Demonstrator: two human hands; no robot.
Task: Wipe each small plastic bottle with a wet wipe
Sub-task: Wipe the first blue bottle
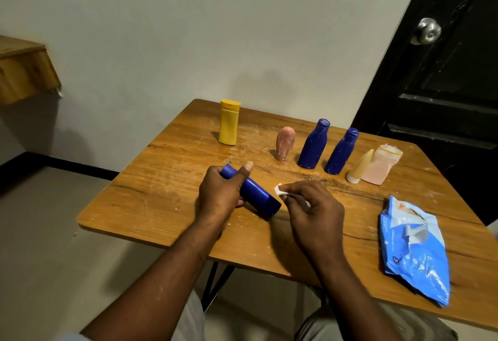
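1. Blue bottle [257,196]: tilted over the table's [151,206] middle, left hand [219,192] wrapped round its upper half, lower end exposed for wiping.
2. Wet wipe [280,189]: pinched in right hand [315,211], just beside that end.

We see a counter [161,206] of wood grain: brown, matt, scuffed with pale scratches and whitish dust. The nearest blue bottle [256,195] is smooth plastic with a soft sheen; the yellow bottle [228,125] looks like matt plastic. Two standing blue bottles [314,146] [341,153] show white flecks on their plastic. The wet wipe [280,189] is a white, soft, cloth-like scrap. The wipe packet [415,249] is glossy, crinkled film — and the door knob [428,31] is shiny metal on a black, faintly glossy door [444,76].
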